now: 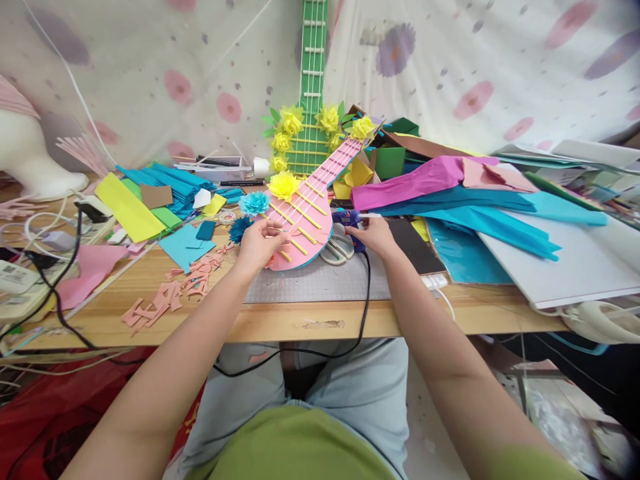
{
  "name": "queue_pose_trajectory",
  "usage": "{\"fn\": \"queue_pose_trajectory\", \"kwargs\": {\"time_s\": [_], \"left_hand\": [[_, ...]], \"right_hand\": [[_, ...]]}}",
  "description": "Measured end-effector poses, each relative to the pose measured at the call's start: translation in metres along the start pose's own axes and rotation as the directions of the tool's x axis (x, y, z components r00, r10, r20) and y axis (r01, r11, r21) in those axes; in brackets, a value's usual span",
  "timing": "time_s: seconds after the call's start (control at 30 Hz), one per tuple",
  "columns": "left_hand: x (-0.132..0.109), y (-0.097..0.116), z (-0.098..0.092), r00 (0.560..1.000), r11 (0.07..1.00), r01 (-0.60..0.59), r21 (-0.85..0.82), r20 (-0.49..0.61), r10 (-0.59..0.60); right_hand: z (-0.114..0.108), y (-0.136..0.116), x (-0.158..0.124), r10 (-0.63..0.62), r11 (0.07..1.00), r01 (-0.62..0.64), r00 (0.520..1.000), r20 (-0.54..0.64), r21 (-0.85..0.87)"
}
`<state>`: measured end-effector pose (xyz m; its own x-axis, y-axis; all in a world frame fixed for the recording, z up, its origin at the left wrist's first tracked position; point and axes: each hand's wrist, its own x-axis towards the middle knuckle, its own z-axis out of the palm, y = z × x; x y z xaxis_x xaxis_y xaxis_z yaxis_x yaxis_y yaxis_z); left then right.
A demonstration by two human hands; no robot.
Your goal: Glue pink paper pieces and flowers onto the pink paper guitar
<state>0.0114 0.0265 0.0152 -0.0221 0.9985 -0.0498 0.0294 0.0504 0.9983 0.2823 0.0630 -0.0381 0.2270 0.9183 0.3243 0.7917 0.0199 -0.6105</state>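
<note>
A pink paper instrument [313, 212] with yellow strips, white strings and paper flowers lies tilted on the grey cutting mat [320, 290]. My left hand [261, 245] is at its lower left, fingers closed round something red and small that I cannot make out. Right of the pink body, my right hand [374, 235] is closed on a blue glue gun [345, 217], whose black cable runs down over the table edge. Scissors [336, 250] lie between the gun and the pink body. A dark blue flower [240, 229] and a light blue flower [254, 203] sit at the left edge.
Behind stands a green paper instrument [313, 87] with yellow flowers. Pink scraps [163, 303] and coloured paper [131, 208] cover the left. Magenta [410, 187] and blue crepe paper [500, 223] lie at the right. A white mannequin head [35, 147] is far left.
</note>
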Motion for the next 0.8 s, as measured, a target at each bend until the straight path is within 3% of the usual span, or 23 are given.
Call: {"fn": "queue_pose_trajectory", "kwargs": {"time_s": [0.1, 0.17, 0.27, 0.33, 0.4, 0.5, 0.63, 0.8], "left_hand": [[0.000, 0.000, -0.001, 1.000, 0.999, 0.007, 0.032, -0.029, -0.006], [0.000, 0.001, -0.003, 0.999, 0.999, 0.005, 0.049, -0.054, -0.002], [-0.001, 0.004, -0.005, 0.998, 1.000, 0.000, 0.012, -0.056, 0.000], [0.000, 0.005, -0.006, 0.999, 1.000, 0.006, -0.022, -0.053, -0.007], [0.000, 0.005, -0.006, 0.998, 0.999, 0.010, -0.037, -0.055, -0.012], [0.003, 0.002, -0.005, 0.999, 1.000, -0.005, -0.021, -0.051, 0.004], [0.008, -0.004, -0.007, 0.996, 0.998, -0.057, 0.023, -0.064, 0.058], [0.013, -0.009, -0.009, 0.990, 0.994, -0.105, 0.042, -0.087, 0.108]], "right_hand": [[0.012, -0.005, 0.006, 0.067, 0.998, -0.069, 0.988, 0.139, 0.005], [0.016, -0.010, 0.005, 0.127, 0.991, -0.131, 0.981, 0.145, 0.019], [0.012, -0.017, -0.001, 0.218, 0.971, -0.219, 0.976, 0.020, 0.097], [0.004, -0.024, -0.006, 0.228, 0.945, -0.197, 0.969, -0.095, 0.260], [-0.006, -0.034, -0.015, 0.168, 0.887, -0.094, 0.978, -0.125, 0.453], [-0.016, -0.051, -0.031, -0.045, 0.798, -0.019, 0.995, 0.091, 0.603], [-0.012, -0.064, -0.047, -0.205, 0.810, -0.009, 0.933, 0.297, 0.587], [-0.004, -0.062, -0.048, -0.262, 0.829, 0.042, 0.910, 0.320, 0.557]]}}
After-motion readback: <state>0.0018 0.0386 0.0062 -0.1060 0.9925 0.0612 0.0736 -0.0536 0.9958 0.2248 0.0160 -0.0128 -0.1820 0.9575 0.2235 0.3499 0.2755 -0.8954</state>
